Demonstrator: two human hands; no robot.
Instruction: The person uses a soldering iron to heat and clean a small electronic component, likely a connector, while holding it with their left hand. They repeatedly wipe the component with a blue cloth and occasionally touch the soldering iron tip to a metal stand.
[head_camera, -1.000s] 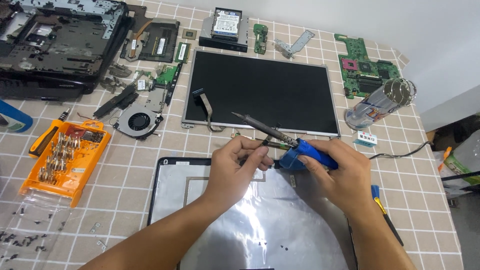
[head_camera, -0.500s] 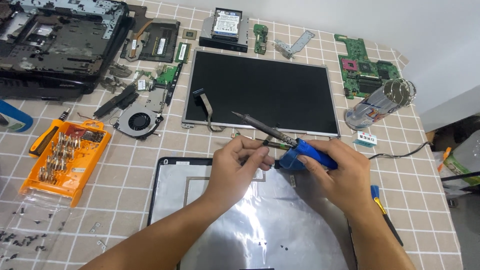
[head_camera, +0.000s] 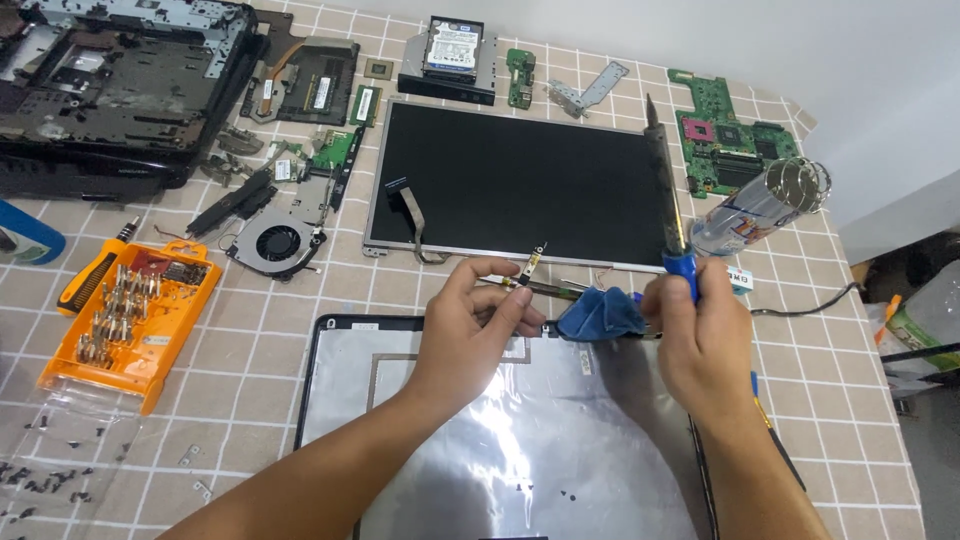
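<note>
The step in hand looks like freeing a small part at the top edge of the laptop lid (head_camera: 500, 440). The left hand (head_camera: 480, 320) pinches a thin metal strip (head_camera: 535, 287) in a narrow grip, at the lid's twelve o'clock. The right hand (head_camera: 700, 330) is closed around a blue-handled soldering iron (head_camera: 668, 200) — tip pointing up toward twelve o'clock — beside a blue cloth (head_camera: 600, 315). Any next move calls for lowering that tip carefully, clear of the screen panel (head_camera: 520, 180) on the desk (head_camera: 300, 290).
</note>
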